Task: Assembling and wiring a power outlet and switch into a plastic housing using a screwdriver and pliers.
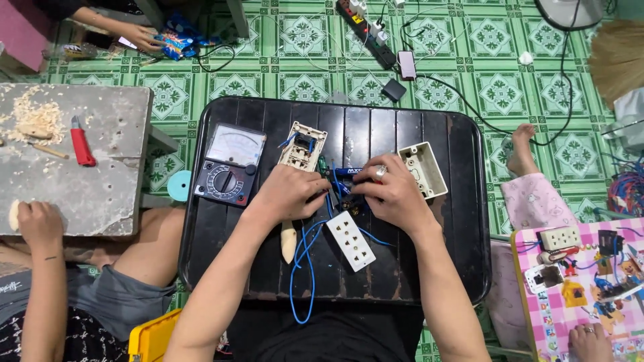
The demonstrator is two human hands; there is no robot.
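While a yellow box (pixel 153 337) sits at the bottom edge by the person's left forearm, blue wires (pixel 303 268) loop on the near part of the black tray table (pixel 463 221) and run up to a white multi-socket outlet plate (pixel 351 240) lying face up between the wrists. A cream-coloured tool handle (pixel 288 241) pokes out beneath the left hand (pixel 290 193), whose fingers curl closed around it, with a green part showing just above the knuckles. The right hand (pixel 392 194), a ring on one finger, is bunched with its fingertips pinching a small blue-wired piece at the tray's centre, hard against the left hand; exactly what it pinches cannot be told. Just beyond the left hand lie a beige switch module (pixel 302 146) and an analog multimeter (pixel 229 165); beyond the right hand stands an empty white wall box (pixel 422 170). Farther off, on the green patterned floor (pixel 302 40), a power strip (pixel 365 30) and a phone (pixel 407 65) are cabled together.
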